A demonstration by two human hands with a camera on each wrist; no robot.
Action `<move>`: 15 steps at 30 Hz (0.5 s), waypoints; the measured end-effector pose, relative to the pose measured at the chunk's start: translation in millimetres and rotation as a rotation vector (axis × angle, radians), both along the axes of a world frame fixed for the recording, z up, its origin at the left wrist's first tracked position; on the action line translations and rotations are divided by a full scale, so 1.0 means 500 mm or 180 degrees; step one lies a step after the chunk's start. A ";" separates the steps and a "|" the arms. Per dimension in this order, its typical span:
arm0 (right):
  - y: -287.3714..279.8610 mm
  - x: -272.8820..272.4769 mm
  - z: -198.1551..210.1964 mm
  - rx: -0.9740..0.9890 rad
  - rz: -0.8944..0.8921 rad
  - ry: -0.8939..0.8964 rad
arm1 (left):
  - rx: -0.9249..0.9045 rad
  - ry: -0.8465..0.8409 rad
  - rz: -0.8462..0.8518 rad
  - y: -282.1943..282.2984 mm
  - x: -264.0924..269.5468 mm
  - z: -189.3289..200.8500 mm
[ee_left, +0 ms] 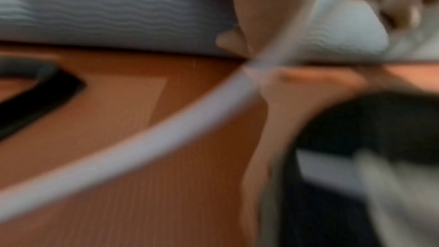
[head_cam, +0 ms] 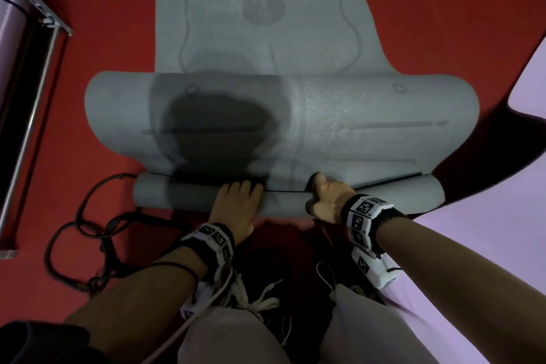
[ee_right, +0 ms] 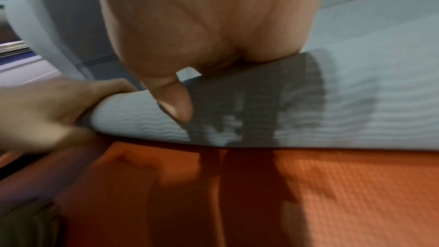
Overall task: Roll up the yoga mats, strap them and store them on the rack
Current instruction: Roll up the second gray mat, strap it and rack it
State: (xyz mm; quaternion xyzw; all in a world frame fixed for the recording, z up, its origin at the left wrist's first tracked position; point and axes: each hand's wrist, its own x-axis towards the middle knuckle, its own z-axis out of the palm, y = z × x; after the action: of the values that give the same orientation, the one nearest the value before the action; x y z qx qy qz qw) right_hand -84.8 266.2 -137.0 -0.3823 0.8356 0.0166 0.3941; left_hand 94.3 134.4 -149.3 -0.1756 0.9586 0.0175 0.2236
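On red floor (head_cam: 118, 38), near end of grey yoga mat (head_cam: 266, 127) sits rolled, far end flat. Your left hand (head_cam: 233, 207) presses roll, fingers spread; right hand (head_cam: 325, 198) curls round it. Judged soft, springy, light: take roll mid-span, both palms. Strap (head_cam: 88, 216) lies left.

We have the mat (head_cam: 325, 115) stretching ahead on the floor (head_cam: 112, 38), its near end rolled under both our hands. The strap (head_cam: 88, 230) lies left of us, the rack (head_cam: 32, 74) farther left.
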 end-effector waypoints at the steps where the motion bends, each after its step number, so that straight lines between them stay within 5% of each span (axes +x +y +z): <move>1: 0.002 0.004 0.001 -0.0033 0.0109 0.0104 | 0.0062 -0.0114 0.0011 -0.006 -0.008 0.004; 7: 0.033 0.061 -0.010 -0.0046 0.1173 0.1638 | 0.0411 -0.0485 0.0098 -0.040 -0.048 0.016; 15: 0.025 0.029 -0.028 -0.0365 0.0970 0.1127 | 0.1194 -0.0811 0.0597 -0.056 -0.054 0.025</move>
State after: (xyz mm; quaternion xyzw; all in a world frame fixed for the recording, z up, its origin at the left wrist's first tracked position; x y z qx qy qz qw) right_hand -70.2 278.9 -150.9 -0.5168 0.8239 0.0952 0.2121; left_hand 67.1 106.6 -136.9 -0.2200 0.8821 0.1935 0.3689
